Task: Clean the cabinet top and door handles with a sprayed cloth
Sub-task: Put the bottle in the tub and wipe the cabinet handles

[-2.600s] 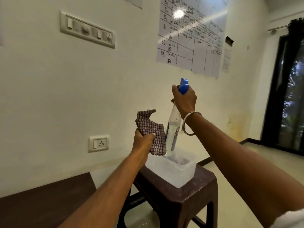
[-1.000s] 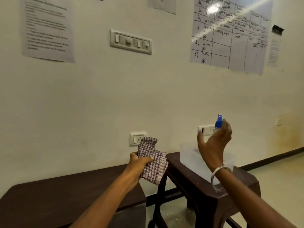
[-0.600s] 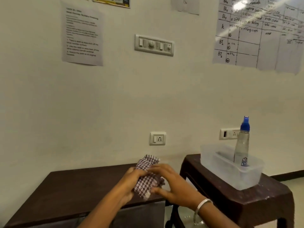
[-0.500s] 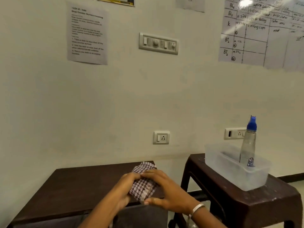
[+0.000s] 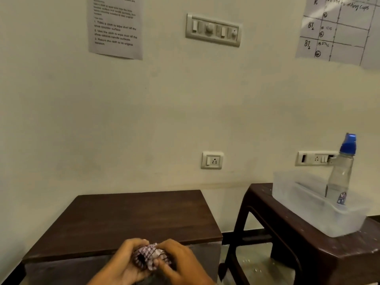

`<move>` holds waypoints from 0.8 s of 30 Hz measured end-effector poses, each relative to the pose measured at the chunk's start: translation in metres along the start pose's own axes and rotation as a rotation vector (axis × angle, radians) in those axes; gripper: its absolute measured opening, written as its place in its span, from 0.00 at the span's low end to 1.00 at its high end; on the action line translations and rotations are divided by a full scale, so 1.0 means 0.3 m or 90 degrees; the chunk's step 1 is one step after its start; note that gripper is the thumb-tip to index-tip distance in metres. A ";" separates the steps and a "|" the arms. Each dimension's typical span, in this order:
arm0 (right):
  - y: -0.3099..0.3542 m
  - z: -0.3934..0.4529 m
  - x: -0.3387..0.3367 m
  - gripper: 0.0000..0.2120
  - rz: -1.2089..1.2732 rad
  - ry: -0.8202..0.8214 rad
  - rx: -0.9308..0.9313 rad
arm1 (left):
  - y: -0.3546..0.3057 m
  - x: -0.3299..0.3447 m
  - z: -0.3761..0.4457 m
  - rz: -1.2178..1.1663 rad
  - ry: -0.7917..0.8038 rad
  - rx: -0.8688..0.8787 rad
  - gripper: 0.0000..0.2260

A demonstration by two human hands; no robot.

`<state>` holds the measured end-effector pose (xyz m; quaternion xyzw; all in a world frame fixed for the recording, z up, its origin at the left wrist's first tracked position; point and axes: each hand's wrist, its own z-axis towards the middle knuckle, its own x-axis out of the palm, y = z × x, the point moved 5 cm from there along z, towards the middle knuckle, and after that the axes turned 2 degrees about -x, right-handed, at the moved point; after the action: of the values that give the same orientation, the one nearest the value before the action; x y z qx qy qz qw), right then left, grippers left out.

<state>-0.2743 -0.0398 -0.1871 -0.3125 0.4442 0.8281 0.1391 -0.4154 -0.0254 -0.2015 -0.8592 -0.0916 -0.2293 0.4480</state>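
Observation:
A red-and-white checked cloth (image 5: 148,256) is bunched between both hands at the bottom middle, just in front of the cabinet's front edge. My left hand (image 5: 125,262) grips its left side with curled fingers. My right hand (image 5: 181,264) holds its right side, fingers and thumb round the cloth. The dark brown cabinet top (image 5: 131,219) lies bare behind the hands. A clear spray bottle (image 5: 341,173) with a blue cap stands upright in a translucent plastic tub (image 5: 308,210) at the right. The door handles are out of sight.
The tub sits on a dark brown plastic stool (image 5: 292,243) right of the cabinet, with a gap between them. The wall behind carries a socket (image 5: 212,160), a switch panel (image 5: 213,30) and a printed sheet (image 5: 116,27).
My right hand set the spray bottle into the tub and came over to the cloth. Both hands then dropped lower with the cloth, bunching it, as the view swung left and down.

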 end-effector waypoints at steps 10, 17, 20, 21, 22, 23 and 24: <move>-0.239 -0.052 0.201 0.06 0.189 -0.202 0.223 | 0.207 -0.152 0.142 0.203 -0.140 -0.012 0.23; -0.402 -0.152 0.357 0.04 0.233 -0.273 0.422 | 0.348 -0.240 0.247 0.379 -0.274 0.138 0.11; -0.437 -0.160 0.397 0.03 0.236 -0.301 0.443 | 0.398 -0.255 0.280 0.287 -0.282 0.136 0.11; -0.440 -0.154 0.405 0.03 0.235 -0.306 0.436 | 0.402 -0.254 0.279 0.247 -0.290 0.134 0.11; -0.442 -0.146 0.414 0.03 0.235 -0.309 0.423 | 0.401 -0.258 0.279 0.210 -0.299 0.151 0.10; -0.438 -0.134 0.420 0.04 0.236 -0.309 0.407 | 0.400 -0.261 0.281 0.183 -0.305 0.160 0.09; -0.435 -0.119 0.429 0.04 0.240 -0.307 0.391 | 0.400 -0.276 0.291 0.161 -0.315 0.179 0.09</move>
<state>-0.2925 -0.0014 -0.3689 0.0329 0.6742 0.7176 0.1716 -0.4174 -0.0204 -0.3714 -0.8229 -0.1211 0.0598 0.5518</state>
